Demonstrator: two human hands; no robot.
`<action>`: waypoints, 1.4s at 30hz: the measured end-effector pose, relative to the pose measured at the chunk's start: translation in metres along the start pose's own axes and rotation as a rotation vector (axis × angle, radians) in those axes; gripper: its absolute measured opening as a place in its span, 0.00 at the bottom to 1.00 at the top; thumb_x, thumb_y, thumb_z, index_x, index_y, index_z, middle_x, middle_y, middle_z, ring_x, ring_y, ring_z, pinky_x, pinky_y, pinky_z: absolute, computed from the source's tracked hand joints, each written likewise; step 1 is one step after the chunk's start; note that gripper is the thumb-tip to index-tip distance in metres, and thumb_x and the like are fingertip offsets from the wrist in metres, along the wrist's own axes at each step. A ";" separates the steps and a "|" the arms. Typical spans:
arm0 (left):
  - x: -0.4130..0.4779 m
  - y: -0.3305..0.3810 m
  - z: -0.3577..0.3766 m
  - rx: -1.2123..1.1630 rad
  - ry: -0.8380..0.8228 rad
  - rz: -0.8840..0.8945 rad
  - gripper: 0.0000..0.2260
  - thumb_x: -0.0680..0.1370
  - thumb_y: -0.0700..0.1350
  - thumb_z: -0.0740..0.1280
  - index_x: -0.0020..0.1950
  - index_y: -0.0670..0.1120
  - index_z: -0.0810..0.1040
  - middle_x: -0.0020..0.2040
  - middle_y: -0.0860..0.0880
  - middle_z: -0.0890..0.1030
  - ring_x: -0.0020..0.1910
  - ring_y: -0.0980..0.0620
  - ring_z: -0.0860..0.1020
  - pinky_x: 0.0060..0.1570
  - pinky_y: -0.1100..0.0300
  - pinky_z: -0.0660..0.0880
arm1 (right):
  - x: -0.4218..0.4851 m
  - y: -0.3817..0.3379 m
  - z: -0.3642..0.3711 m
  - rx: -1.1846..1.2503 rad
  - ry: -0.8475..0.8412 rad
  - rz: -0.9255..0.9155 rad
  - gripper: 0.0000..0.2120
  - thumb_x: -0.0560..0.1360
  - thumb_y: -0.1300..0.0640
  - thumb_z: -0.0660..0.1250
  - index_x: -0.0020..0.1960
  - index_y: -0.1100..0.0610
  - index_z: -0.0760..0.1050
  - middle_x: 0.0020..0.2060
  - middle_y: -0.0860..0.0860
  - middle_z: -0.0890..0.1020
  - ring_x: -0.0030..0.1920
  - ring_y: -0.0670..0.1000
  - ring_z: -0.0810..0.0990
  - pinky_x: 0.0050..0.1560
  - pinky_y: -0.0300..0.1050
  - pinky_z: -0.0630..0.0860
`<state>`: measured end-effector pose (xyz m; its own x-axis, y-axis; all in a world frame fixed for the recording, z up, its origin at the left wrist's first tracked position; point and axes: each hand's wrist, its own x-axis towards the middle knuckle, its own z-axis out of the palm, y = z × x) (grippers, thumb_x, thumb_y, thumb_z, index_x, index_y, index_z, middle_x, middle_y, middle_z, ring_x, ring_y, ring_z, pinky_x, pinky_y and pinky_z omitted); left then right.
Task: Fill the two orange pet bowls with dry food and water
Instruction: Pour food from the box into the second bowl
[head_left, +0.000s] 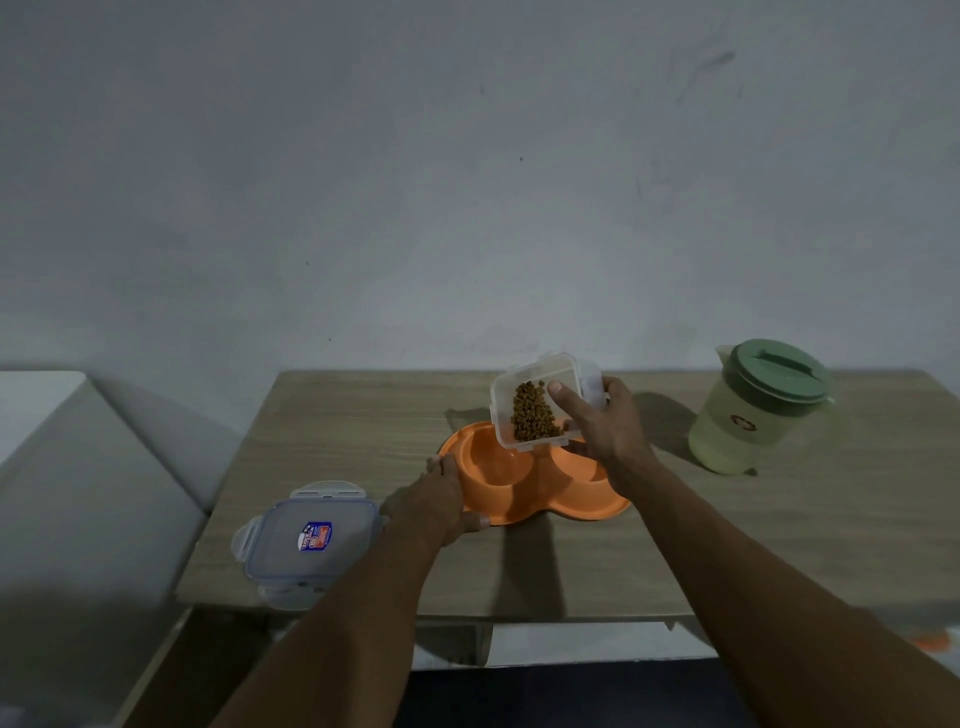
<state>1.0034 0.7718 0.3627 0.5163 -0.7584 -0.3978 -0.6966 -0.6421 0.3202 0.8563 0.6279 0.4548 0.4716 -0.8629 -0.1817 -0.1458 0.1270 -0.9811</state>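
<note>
Bare table (727, 545) lies between the orange bowls (519, 493) and the jug (753, 410).

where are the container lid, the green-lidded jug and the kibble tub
container lid (313, 540), head view, middle of its top
green-lidded jug (727, 441), head view, pale body
kibble tub (505, 402), head view, clear side wall

**What my table is carrying**

The pale wood-grain table (779, 519) fills the lower middle of the frame in front of me, its far edge against the wall. Three things lie on it. The orange double bowl (498, 483) sits at centre. A clear lid (311, 540) with a blue seal lies flat at lower left, by the front edge. The green-lidded pitcher (753, 415) stands upright at right, well apart from the bowl.
</note>
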 end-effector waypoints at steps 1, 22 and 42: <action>0.000 0.001 0.000 0.001 0.004 -0.001 0.51 0.72 0.61 0.71 0.80 0.44 0.41 0.80 0.40 0.47 0.76 0.42 0.60 0.72 0.45 0.64 | 0.000 0.000 0.001 0.007 -0.002 -0.001 0.34 0.71 0.47 0.75 0.70 0.56 0.64 0.60 0.55 0.75 0.53 0.55 0.81 0.30 0.40 0.79; 0.000 0.005 0.000 -0.039 -0.014 -0.011 0.51 0.73 0.57 0.72 0.79 0.42 0.38 0.80 0.38 0.43 0.76 0.40 0.59 0.73 0.48 0.61 | 0.007 0.004 0.003 -0.069 0.063 -0.105 0.28 0.67 0.44 0.78 0.59 0.50 0.68 0.50 0.47 0.78 0.52 0.52 0.81 0.50 0.61 0.83; -0.003 0.008 -0.002 -0.050 -0.007 -0.010 0.51 0.73 0.56 0.72 0.80 0.43 0.39 0.80 0.38 0.44 0.76 0.40 0.60 0.73 0.46 0.63 | 0.008 0.009 0.007 -0.272 0.095 -0.202 0.31 0.65 0.40 0.78 0.61 0.49 0.70 0.46 0.37 0.74 0.54 0.52 0.79 0.53 0.59 0.81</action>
<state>0.9979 0.7688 0.3684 0.5196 -0.7512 -0.4072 -0.6654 -0.6547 0.3586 0.8648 0.6257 0.4439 0.4336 -0.9005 0.0332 -0.2903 -0.1745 -0.9409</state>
